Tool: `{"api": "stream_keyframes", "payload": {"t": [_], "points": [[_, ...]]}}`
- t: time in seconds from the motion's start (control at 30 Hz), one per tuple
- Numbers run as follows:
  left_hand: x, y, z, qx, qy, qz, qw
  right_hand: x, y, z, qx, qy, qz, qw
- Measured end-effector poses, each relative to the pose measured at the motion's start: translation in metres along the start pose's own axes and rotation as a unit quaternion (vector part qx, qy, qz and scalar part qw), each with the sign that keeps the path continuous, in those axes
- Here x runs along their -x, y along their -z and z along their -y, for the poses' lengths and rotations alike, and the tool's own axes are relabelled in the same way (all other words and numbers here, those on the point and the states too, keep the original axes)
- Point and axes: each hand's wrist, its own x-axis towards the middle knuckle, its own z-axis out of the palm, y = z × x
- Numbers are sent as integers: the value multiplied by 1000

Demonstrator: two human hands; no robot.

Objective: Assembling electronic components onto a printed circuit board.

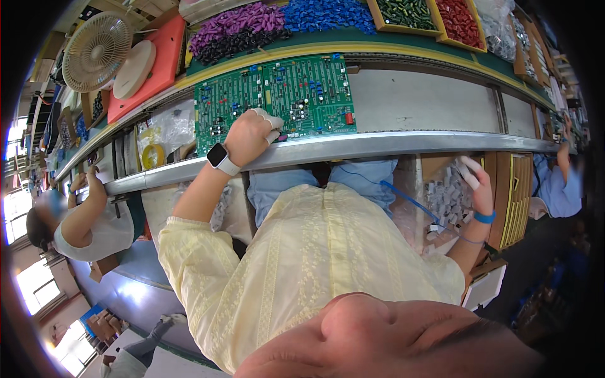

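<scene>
A green circuit board assembly (309,94) covered with small parts lies on the rail line in front of me. My left hand (252,133), with white finger cots and a watch on the wrist, rests over its near edge. The fingers are curled in; a purple part (283,137) shows beside the fingertips, but I cannot tell whether it is held. Over to the right, my right hand (477,184) hangs above a box of small grey-white parts (446,196). Its fingers, also in white cots, are stretched and apart, with nothing seen between them.
A metal rail (391,141) runs along the near side. Beyond the line lie piles of purple parts (242,25) and blue parts (328,15), plus trays of green parts (406,14) and red parts (455,24). A blue wrist-strap cord (409,200) crosses right. Co-workers sit both sides.
</scene>
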Motion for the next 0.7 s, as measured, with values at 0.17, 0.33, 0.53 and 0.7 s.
{"api": "stream_keyframes", "payload": {"t": [0.17,0.33,0.53,0.7], "points": [[10,3,3,23,16,13,1000,-59,-77,47,-50,104,155,981],[15,23,-4,22,19,-70,997,-99,-160,98,-9,171,250,953],[55,45,25,-76,144,-129,978,-125,-204,119,263,280,273,882],[93,45,53,-137,273,-91,948,-137,-221,127,365,333,289,820]]}}
